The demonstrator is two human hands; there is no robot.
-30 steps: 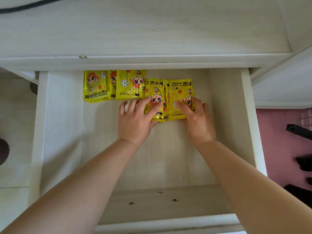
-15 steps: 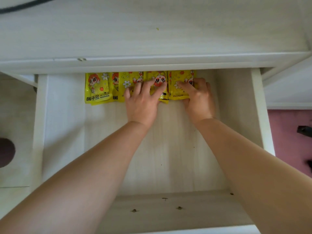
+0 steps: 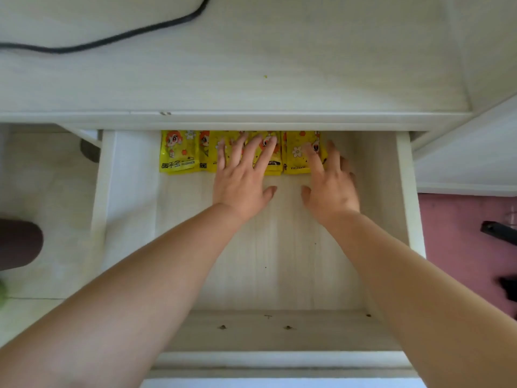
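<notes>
Where the head camera looks down into the open drawer (image 3: 403,191), a row of yellow packets (image 3: 179,152) lies flat along the far end of its floor, tucked just under the front edge of the counter (image 3: 251,79). They sit side by side, some overlapping their neighbours, with cartoon faces and flowers printed on them.

The left hand (image 3: 240,177) is spread flat, fingers straight and fanned, lying on top of the middle packets, thumb out over the bare drawer floor. The right hand (image 3: 331,182) is spread too. Its forefinger rests on the rightmost packet (image 3: 296,154), while the other fingers seem to lie on the wood just beside it. Neither hand pinches or curls round anything.

I'd judge these packets light and thin, sealed glossy sachets with a soft filling that gives under a finger. They look slippery enough to skate over each other and over the smooth wood, so flat fingers are good for nudging them into line. To lift one, the near sealed edge is the place to pinch, thumb under and finger on top. They don't look fragile, though a nail could snag the seam.

A black cable (image 3: 126,37) trails across the counter behind.
</notes>
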